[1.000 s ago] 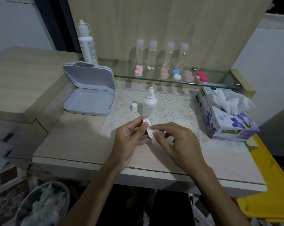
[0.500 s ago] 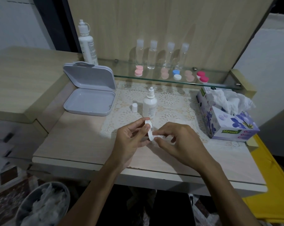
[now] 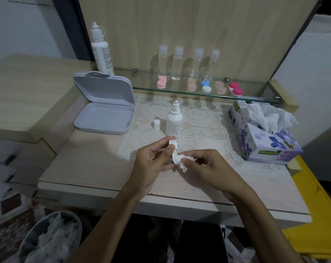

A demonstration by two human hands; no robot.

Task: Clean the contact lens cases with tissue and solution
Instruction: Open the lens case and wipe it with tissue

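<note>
The left hand (image 3: 151,160) holds a white contact lens case (image 3: 173,152) upright above the table (image 3: 88,164), its thumb and fingers (image 3: 169,149) curled round the upper well, so the case stands on edge between both hands. At about 3 o'clock from the case, the right hand (image 3: 204,164) pinches a wad of white tissue (image 3: 185,166) and presses it against the lower well; a crumpled end of tissue shows below the fingertips. At 12 o'clock from the hands, a small white solution bottle (image 3: 174,122) stands uncapped on a lace mat (image 3: 198,130), its cap (image 3: 156,124) just beside it at 9 o'clock; the label print is too small to read. At 3 o'clock sits a floral tissue box (image 3: 263,145) whose green tag appears to read "Mysoft". At 10 o'clock lies an open grey hinged box (image 3: 105,118). Farther back, a glass shelf (image 3: 145,80) carries coloured lens cases (image 3: 206,86), four clear bottles (image 3: 177,63) and a tall white bottle (image 3: 101,52) with unreadable text.
</note>
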